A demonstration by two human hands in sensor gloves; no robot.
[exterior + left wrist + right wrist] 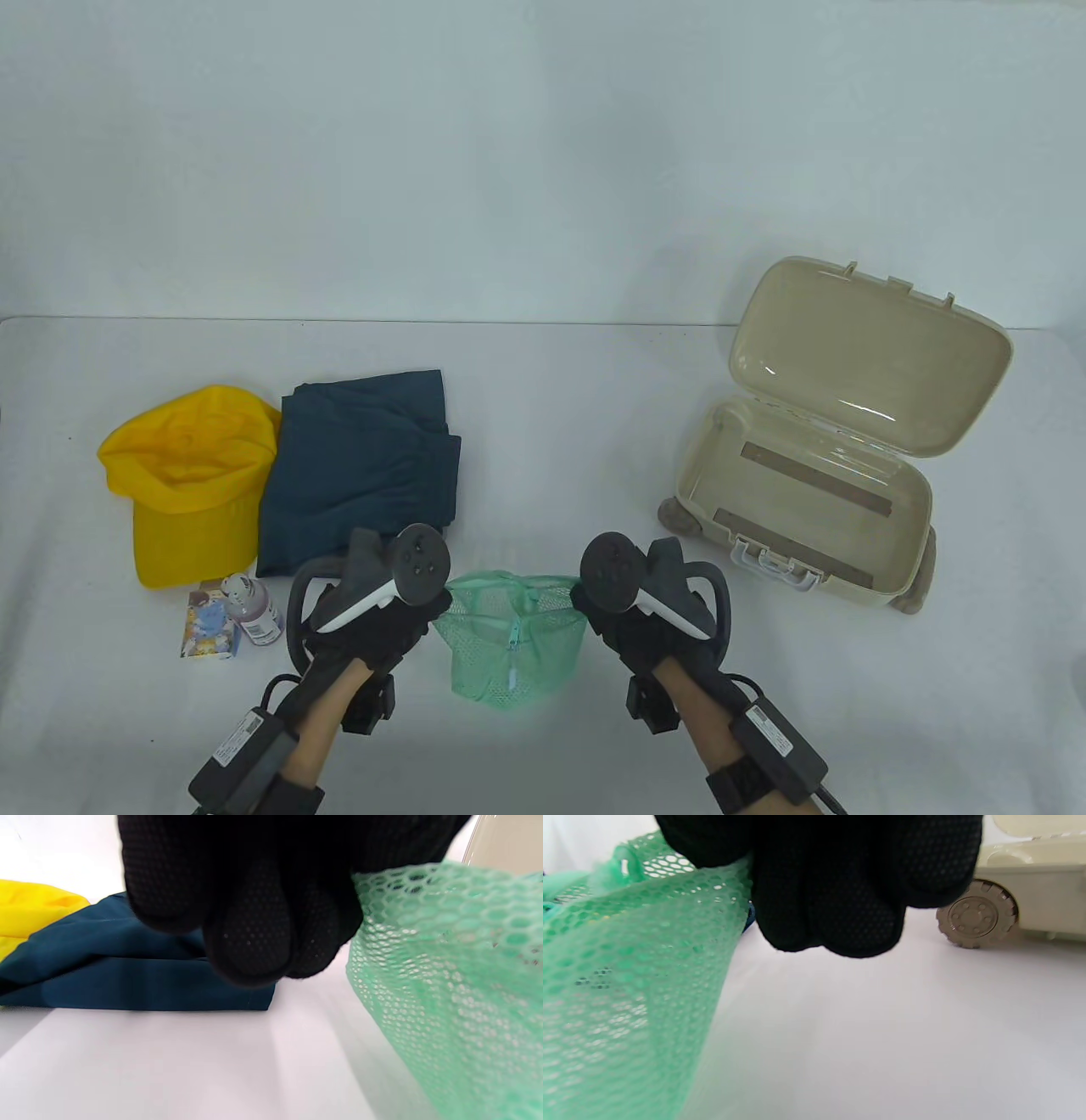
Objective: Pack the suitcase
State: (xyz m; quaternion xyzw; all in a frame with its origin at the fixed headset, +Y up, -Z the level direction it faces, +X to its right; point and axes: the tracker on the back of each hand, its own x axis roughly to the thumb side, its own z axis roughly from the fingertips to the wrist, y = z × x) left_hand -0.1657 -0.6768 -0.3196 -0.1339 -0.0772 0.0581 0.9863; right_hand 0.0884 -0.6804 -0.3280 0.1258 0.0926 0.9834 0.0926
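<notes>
**Holding the mesh pouch open, suitcase off to the right**

Gripping opposite sides of the rim, the left hand [373, 624] and the right hand [632, 615] hold a green mesh zip pouch [509, 641] between them, low over the bench [543, 399] near its front edge. In both wrist views the gloved fingers are curled tight with the netting bunched against them, so each hand is pinching the pouch's edge, not spread. The mouth gapes upward, its long axis running from one hand to the other, and the zipper hangs down the near face.

The open suitcase [806, 501], a beige hard shell with toy wheels, lies beyond and to the right of the pouch, its lid tipped back and its tray showing nothing but two dark strips. It is the right hand that sits nearer to it; the right wrist view shows a suitcase wheel [975, 914] just past that hand's knuckles.

On the left, well apart from the case, wait the folded dark blue garment [361, 467], the yellow cap [191, 480] touching its left edge, and, just beside the left hand, a small bottle [252, 609] with a picture card pack [208, 637].

My reading: either the small items go into the pouch first, a short reach for the left hand, or the pouch travels rightward and away into the tray, led by the right hand.
</notes>
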